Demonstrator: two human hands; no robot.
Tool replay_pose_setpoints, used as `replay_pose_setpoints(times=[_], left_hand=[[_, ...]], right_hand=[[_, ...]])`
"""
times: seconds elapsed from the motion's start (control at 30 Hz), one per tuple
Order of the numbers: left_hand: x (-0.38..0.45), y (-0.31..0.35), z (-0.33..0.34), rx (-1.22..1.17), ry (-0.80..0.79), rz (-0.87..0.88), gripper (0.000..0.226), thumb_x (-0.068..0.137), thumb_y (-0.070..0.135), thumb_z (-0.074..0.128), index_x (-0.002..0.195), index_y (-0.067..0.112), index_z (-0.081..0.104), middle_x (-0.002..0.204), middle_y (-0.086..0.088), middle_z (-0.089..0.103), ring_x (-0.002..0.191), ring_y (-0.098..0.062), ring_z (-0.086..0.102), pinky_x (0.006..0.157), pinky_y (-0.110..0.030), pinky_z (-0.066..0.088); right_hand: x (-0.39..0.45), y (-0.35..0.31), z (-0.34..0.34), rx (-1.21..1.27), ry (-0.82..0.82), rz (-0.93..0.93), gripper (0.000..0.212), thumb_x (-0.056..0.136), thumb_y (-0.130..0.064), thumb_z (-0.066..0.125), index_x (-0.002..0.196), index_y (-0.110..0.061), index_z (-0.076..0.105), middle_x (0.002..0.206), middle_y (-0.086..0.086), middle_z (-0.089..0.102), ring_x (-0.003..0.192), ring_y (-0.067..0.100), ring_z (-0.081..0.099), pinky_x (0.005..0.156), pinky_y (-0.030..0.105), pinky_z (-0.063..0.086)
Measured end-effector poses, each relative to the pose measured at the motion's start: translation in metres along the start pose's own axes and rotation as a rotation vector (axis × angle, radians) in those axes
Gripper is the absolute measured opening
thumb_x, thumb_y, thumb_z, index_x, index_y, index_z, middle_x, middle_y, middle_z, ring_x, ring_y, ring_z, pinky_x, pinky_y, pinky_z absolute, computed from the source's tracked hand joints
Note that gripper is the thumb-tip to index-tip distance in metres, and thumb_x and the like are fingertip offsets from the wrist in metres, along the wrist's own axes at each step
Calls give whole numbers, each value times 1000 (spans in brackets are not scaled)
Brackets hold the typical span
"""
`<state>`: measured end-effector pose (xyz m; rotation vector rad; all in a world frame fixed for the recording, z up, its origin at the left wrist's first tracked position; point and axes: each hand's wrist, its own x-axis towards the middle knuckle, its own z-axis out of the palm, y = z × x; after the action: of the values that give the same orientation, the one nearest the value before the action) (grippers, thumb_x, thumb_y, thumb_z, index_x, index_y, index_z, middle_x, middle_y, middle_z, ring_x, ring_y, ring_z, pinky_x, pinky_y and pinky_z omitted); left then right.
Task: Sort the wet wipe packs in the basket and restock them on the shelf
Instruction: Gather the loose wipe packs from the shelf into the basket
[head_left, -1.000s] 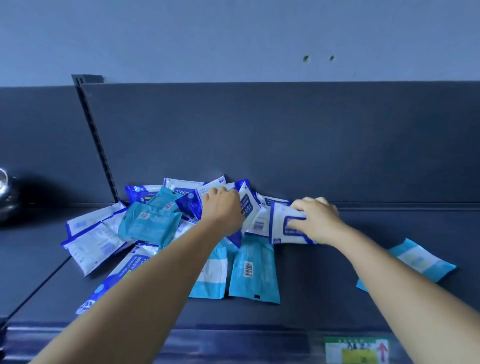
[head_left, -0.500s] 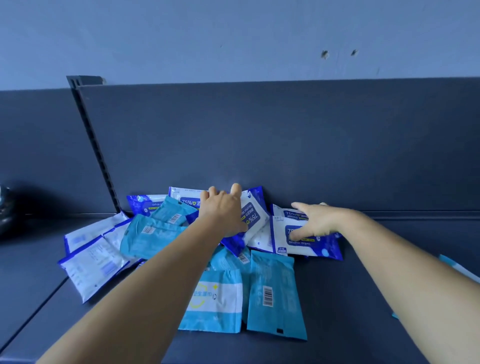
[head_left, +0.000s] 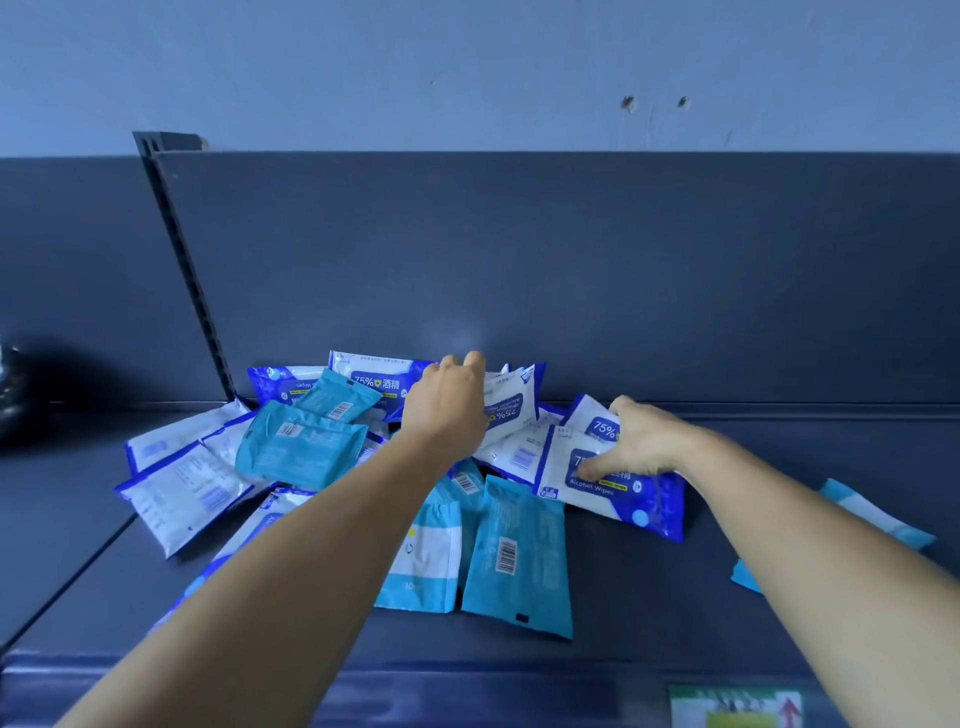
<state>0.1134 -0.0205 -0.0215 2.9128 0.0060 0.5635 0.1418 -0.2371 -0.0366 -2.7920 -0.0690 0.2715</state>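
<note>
The right hand (head_left: 641, 441) pinches a white and dark blue soft plastic wipe pack (head_left: 613, 480); pull it sideways, clear of the pile. Farther back, the left hand (head_left: 447, 402) grips an upside-down white and blue pack (head_left: 511, 410) against the dark grey shelf (head_left: 727, 597); lift it straight up so the packs beside it stay put.

Wet wipe packs (head_left: 395, 467) lie heaped against the back edge of the dark shelf (head_left: 649, 597): white-and-blue alcohol packs (head_left: 613, 493) at the rear, teal packs (head_left: 514, 561) flat toward the front, barcode sides up.
</note>
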Motion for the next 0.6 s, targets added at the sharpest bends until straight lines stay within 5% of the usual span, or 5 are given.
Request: replay_pose_setpoints(times=[0.17,0.33,0.5,0.6], left_hand=[[-15,8,-17,-183,158,-27,37,86,20,65,116,11,46,116,-9,52,107,-29,48,75,-33,38],[-28,22,-34,-420,223,-88,35,83,21,67,111,14,47,112,-3,52,94,-25,52,69,-31,38],[-44,28,-31,-468,170,-150,33,82,24,70,104,17,46,107,-1,52,83,-21,50,69,-30,37],[-51,29,-25,-501,130,-190,32,82,25,70,98,19,44,106,-1,54,85,-21,52,68,-30,37]], right_hand=[[-10,13,4,91,23,29,56,53,-50,83,89,-13,62,88,3,68,68,19,59,60,28,42],[-17,14,8,116,104,27,49,62,-47,80,92,-14,60,93,4,68,72,21,61,63,28,45],[-17,23,12,180,-69,43,64,61,-55,81,106,-14,58,107,2,64,96,20,62,91,35,50],[-18,21,11,237,-49,36,60,58,-49,84,101,-18,57,104,1,66,93,21,64,91,37,51]])
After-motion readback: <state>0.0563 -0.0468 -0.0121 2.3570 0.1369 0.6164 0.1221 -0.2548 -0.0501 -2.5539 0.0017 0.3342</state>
